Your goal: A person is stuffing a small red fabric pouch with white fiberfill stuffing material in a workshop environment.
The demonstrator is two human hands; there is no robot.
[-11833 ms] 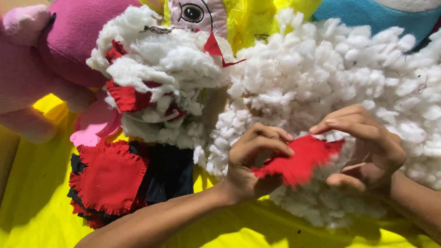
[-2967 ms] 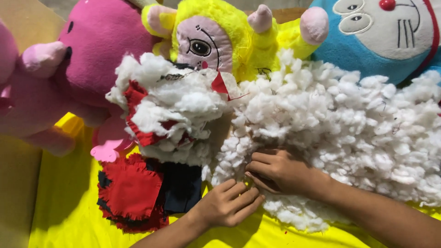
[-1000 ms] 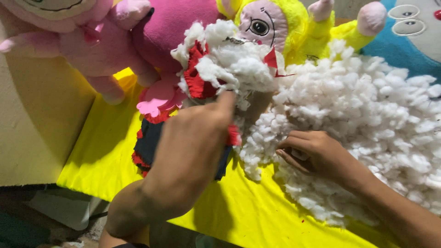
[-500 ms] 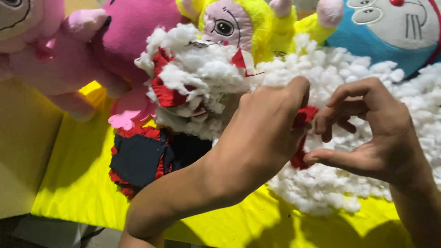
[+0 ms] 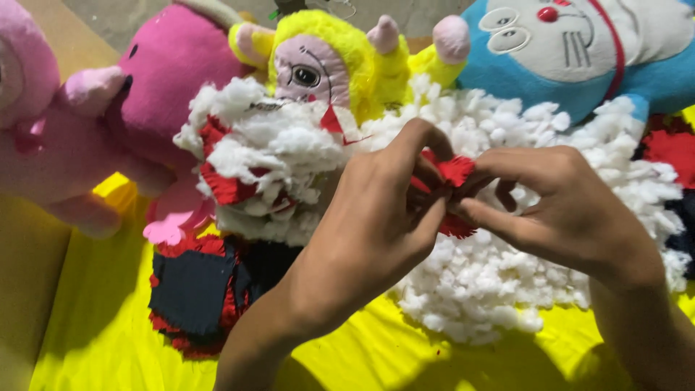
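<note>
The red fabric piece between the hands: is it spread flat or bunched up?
Bunched up: the red fabric piece is pinched between both hands, only frayed edges showing.

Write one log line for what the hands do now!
left hand: pinching red cloth piece | right hand: pinching same piece | under: white stuffing pile | cloth: yellow

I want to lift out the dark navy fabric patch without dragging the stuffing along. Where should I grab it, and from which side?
Probably the navy patch's lower left frayed edge, coming from the bare yellow cloth side. It lies flat there with its edge exposed, while its upper right runs under the white stuffing.
</note>
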